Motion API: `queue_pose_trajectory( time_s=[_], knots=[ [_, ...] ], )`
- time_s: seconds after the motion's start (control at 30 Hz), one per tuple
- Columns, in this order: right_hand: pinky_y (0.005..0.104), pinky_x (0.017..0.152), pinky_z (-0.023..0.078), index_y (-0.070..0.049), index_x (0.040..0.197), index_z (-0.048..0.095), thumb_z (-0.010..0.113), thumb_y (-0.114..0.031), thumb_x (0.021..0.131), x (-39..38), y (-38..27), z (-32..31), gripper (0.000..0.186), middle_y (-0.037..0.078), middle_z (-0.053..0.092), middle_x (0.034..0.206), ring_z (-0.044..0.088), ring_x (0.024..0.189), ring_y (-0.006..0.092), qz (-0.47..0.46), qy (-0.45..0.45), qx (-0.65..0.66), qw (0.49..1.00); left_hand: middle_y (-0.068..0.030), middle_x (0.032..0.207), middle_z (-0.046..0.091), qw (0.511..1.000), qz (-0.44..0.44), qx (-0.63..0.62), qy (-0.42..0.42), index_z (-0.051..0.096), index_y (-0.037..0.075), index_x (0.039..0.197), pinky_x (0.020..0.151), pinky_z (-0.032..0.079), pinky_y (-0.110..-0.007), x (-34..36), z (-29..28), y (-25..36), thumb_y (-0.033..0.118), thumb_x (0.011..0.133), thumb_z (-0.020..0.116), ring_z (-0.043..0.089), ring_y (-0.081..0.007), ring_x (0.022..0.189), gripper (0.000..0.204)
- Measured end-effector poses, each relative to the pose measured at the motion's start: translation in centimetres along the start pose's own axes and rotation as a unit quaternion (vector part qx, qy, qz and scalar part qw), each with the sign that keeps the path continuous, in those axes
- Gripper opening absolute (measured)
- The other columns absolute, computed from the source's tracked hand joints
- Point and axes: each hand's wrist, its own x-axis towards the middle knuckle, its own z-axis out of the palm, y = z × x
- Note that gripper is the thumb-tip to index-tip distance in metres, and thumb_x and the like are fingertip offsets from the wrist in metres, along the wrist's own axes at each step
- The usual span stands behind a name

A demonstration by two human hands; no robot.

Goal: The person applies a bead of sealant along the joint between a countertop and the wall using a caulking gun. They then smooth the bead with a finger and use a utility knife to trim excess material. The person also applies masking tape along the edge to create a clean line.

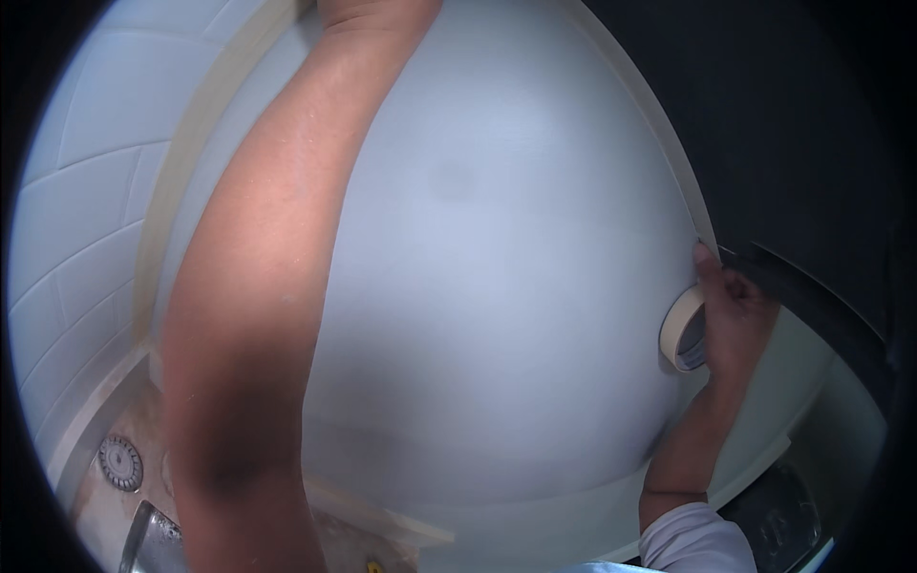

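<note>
My right hand is closed at the right edge of a pale, smooth wall panel. A roll of masking tape is in that hand, on its left side. The thumb points up against a strip of masking tape running along the panel's right edge. My left arm reaches up across the panel. Only the base of my left hand shows at the top rim; its fingers are out of the picture.
More masking tape borders the panel's left side, beside white wall tiles. A dark surface fills the upper right. At the lower left lie a round drain-like disc and a shiny metal piece.
</note>
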Motion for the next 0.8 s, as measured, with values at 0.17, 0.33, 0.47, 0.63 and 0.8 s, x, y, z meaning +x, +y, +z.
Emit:
queue_pose_trajectory(
  time_s=[0.17,0.33,0.47,0.63,0.8],
  knots=[
    [0.0265,0.068,0.049,0.002,0.097,0.072,0.083,-0.012,0.091,0.2,0.8,-0.3,0.019,0.002,0.070,0.074,0.062,0.067,0.0087,0.045,-0.019,-0.078,0.996,-0.0212,0.080,0.070,0.995,-0.066,0.064,-0.032,0.064,0.003,0.090,0.072,0.054,-0.052,-1.0,0.2,1.5,0.001,0.080,0.077,0.070,-0.0438,0.081,0.017],
    [0.0308,0.071,0.052,0.002,0.098,0.072,0.084,-0.018,0.091,0.6,1.2,-0.1,0.025,0.004,0.071,0.083,0.065,0.073,0.0105,-0.012,-0.036,0.009,0.999,-0.0233,0.082,0.071,0.988,-0.092,0.121,0.013,0.070,0.006,0.092,0.073,0.054,-0.053,-0.7,1.0,1.0,0.010,0.086,0.072,0.070,-0.0448,0.082,0.008],
    [0.0321,0.075,0.049,0.003,0.098,0.071,0.082,-0.022,0.092,0.8,1.2,-0.3,0.029,0.005,0.066,0.078,0.060,0.074,0.0111,-0.052,-0.031,-0.068,0.996,-0.0248,0.086,0.071,0.987,-0.108,0.108,0.054,0.075,0.009,0.095,0.075,0.053,-0.054,-0.8,0.8,2.7,0.014,0.087,0.069,0.070,-0.0449,0.085,0.011],
    [0.0335,0.078,0.053,0.003,0.102,0.071,0.081,-0.025,0.093,1.7,0.3,-0.8,0.031,0.007,0.070,0.086,0.065,0.077,0.0134,-0.011,-0.057,-0.117,0.991,-0.0236,0.087,0.073,0.972,-0.189,0.135,0.028,0.077,0.006,0.105,0.077,0.054,-0.053,-0.9,3.1,1.9,0.014,0.088,0.069,0.071,-0.0460,0.087,0.020],
    [0.0327,0.078,0.054,0.002,0.102,0.071,0.081,-0.021,0.092,1.3,2.8,1.4,0.027,0.005,0.070,0.083,0.066,0.074,0.0134,-0.027,-0.051,0.078,0.995,-0.0257,0.101,0.075,0.939,-0.332,0.060,-0.072,0.076,0.002,0.116,0.087,0.054,-0.049,-1.1,2.6,4.7,0.010,0.093,0.061,0.072,-0.0425,0.099,0.028]
  ],
)
